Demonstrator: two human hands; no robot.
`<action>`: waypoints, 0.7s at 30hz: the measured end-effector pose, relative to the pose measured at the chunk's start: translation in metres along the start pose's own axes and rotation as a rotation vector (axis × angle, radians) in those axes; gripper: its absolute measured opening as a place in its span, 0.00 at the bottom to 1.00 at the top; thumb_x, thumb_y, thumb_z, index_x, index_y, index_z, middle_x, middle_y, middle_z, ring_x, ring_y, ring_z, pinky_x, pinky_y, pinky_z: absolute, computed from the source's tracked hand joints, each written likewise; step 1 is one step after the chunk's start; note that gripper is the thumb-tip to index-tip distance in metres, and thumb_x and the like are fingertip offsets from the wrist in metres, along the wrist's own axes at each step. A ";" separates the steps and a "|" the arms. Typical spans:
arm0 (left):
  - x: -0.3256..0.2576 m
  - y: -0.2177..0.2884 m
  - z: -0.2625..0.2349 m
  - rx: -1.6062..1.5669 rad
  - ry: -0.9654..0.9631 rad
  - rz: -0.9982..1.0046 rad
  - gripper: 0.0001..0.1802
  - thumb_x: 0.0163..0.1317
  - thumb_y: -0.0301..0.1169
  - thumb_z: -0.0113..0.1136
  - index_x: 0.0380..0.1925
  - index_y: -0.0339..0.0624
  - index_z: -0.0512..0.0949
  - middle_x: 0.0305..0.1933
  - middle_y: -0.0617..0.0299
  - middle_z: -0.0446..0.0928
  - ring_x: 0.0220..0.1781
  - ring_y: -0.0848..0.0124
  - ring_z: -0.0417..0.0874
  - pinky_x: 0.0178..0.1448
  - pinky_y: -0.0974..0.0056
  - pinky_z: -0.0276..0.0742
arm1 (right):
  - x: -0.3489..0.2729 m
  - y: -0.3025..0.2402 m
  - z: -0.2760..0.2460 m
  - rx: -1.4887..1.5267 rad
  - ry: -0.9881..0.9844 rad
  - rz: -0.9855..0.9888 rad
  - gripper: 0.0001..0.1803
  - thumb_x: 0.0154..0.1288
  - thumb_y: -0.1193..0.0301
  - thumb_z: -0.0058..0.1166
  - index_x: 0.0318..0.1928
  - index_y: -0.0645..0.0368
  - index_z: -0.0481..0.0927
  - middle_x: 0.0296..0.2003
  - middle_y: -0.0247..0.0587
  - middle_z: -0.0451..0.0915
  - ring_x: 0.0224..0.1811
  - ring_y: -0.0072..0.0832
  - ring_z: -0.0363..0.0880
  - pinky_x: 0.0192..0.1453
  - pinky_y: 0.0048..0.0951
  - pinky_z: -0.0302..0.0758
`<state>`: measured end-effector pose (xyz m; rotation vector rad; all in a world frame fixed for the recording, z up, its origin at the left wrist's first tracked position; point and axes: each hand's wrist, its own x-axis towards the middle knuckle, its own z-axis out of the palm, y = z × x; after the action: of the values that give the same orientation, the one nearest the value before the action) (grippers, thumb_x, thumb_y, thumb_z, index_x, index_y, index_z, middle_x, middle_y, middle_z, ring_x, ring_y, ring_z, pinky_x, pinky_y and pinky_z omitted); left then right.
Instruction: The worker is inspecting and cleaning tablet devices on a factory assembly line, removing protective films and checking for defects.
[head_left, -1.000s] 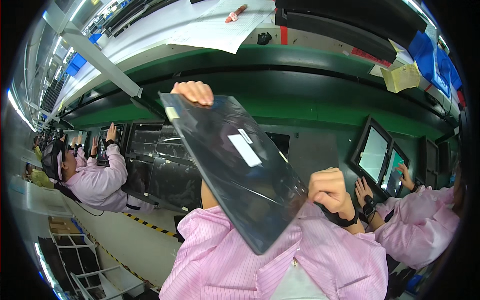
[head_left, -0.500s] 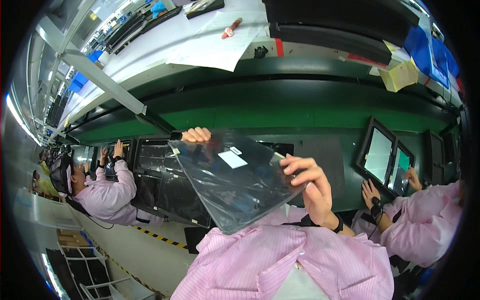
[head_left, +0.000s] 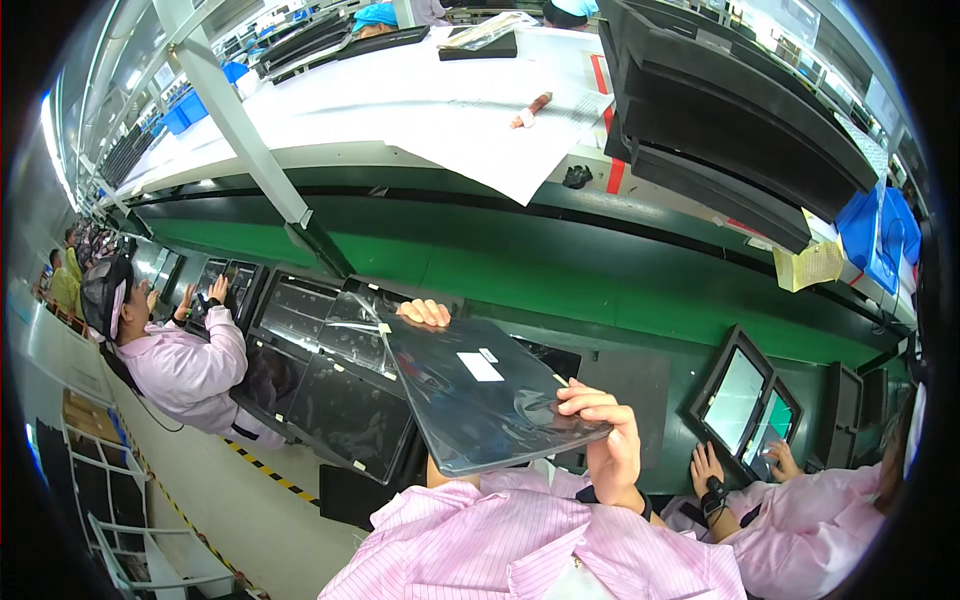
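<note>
A dark, flat rectangular panel point(head_left: 480, 420) is held tilted in front of my chest, with a white label point(head_left: 481, 366) and small pale tabs at its edge. Clear plastic film point(head_left: 357, 323) sticks out past its far left corner. My left hand point(head_left: 424, 313) is closed over the panel's far left edge; only its fingers show above that edge. At the right edge my right hand point(head_left: 608, 430) grips the panel, fingers on top, the thumb mostly hidden.
Framed dark panels point(head_left: 345, 405) lie on the green bench point(head_left: 600, 295) to the left. A co-worker point(head_left: 185, 365) works there; another's hands point(head_left: 708, 465) touch framed screens point(head_left: 740, 405) at right. Above, a white shelf point(head_left: 350, 120) holds paper and black trays point(head_left: 730, 110). A metal post point(head_left: 240, 130) stands left.
The panel and both hands sit lower in the picture, and the panel's tilt has changed. Film now extends beyond its left corner. My view has shifted, showing more of the shelf.
</note>
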<state>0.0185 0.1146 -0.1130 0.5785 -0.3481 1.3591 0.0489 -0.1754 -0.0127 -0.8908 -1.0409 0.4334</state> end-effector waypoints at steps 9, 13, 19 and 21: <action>-0.041 -0.021 0.019 0.068 0.346 -0.110 0.13 0.62 0.37 0.48 0.38 0.38 0.73 0.35 0.52 0.75 0.40 0.61 0.76 0.44 0.57 0.70 | 0.000 0.014 0.000 -0.099 -0.054 -0.058 0.16 0.66 0.61 0.36 0.46 0.61 0.65 0.40 0.57 0.76 0.51 0.48 0.72 0.65 0.54 0.53; -0.065 -0.016 0.033 0.121 0.501 -0.178 0.13 0.62 0.38 0.48 0.38 0.39 0.73 0.36 0.52 0.75 0.40 0.61 0.76 0.44 0.57 0.70 | -0.004 0.016 0.011 0.060 0.078 0.024 0.32 0.63 0.58 0.47 0.58 0.64 0.52 0.49 0.57 0.73 0.58 0.49 0.67 0.65 0.50 0.55; -0.101 0.027 0.039 0.317 0.672 -0.419 0.14 0.62 0.38 0.48 0.38 0.39 0.73 0.36 0.52 0.75 0.40 0.61 0.76 0.45 0.57 0.70 | 0.014 0.040 -0.034 -0.024 0.155 -0.124 0.11 0.60 0.70 0.52 0.38 0.67 0.73 0.34 0.42 0.77 0.38 0.28 0.75 0.42 0.27 0.71; -0.108 0.047 0.077 0.163 0.648 -0.621 0.20 0.62 0.44 0.47 0.42 0.38 0.72 0.43 0.54 0.74 0.44 0.63 0.75 0.50 0.60 0.70 | 0.018 0.011 -0.033 -0.092 0.558 -0.058 0.08 0.63 0.72 0.48 0.32 0.66 0.75 0.27 0.31 0.73 0.29 0.17 0.69 0.33 0.19 0.66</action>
<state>-0.0411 -0.0126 -0.1014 0.3078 0.4454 0.9012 0.0871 -0.1701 -0.0187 -0.9862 -0.5725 0.0741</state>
